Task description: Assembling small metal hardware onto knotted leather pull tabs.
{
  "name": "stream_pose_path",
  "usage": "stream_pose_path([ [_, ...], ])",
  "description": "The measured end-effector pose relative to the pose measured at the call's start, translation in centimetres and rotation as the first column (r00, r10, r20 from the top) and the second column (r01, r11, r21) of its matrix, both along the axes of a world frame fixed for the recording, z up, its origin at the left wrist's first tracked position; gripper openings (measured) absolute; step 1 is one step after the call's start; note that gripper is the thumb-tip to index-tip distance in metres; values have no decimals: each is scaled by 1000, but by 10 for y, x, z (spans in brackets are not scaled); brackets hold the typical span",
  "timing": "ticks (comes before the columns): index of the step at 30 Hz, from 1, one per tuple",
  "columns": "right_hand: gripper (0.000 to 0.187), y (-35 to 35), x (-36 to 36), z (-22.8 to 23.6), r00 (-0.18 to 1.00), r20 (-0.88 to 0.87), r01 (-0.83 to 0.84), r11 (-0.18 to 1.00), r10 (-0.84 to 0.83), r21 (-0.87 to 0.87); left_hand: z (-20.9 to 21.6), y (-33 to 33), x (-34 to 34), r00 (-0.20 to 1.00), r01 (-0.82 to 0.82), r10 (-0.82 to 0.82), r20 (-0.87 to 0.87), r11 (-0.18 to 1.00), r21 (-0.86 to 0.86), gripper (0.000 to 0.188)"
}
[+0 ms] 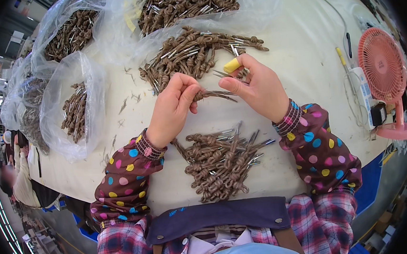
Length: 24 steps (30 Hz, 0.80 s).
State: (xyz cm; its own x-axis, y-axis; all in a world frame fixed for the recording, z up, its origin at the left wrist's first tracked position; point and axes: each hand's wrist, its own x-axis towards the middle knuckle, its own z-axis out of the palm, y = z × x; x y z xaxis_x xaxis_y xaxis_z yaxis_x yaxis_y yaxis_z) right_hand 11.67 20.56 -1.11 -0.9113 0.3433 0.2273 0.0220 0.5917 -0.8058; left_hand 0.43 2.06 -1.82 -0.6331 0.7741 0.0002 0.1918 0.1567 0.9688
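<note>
My left hand [169,108] is closed, pinching a brown knotted cord [216,94] whose loose ends point right towards my other hand. In my right hand [263,88] is a pair of thread snips [221,73]. Their pointed blades aim left, just above the cord and apart from it. A yellow finger cover [231,65] sits on a fingertip of that hand. Below my hands lies a pile of knotted brown cords with shiny metal tips [216,166]. Beyond them, a larger heap of similar cords [193,54] spreads over the table.
Clear plastic bags [96,87] holding more cords stand at the left and far side. Thread scraps [124,104] litter the pale table [313,66]. At right are a pink fan [381,65], a power strip [362,93] and cables. Another person [24,181] is at far left.
</note>
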Motion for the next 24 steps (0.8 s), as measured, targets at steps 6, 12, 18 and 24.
stream_pose_path([
  [6, 26, 6, -4, -6, 934, 197, -108, 762, 298, -638, -2, 0, 4, 914, 59, -3, -406, 990, 126, 17],
  [12, 16, -11, 6, -1, 996, -45, -70, 997, 72, 39, 3, 2, 2, 694, 18, -3, -720, 1000, 13, 29],
  [18, 19, -9, 4, -8, 966, -198, -151, 985, 164, 80, 7, 2, -1, 656, 72, -26, -754, 997, 29, 21],
  [24, 16, -9, 5, -1, 979, -108, -188, 966, 170, -180, 5, 0, -5, 593, 106, -53, -804, 994, 13, 12],
])
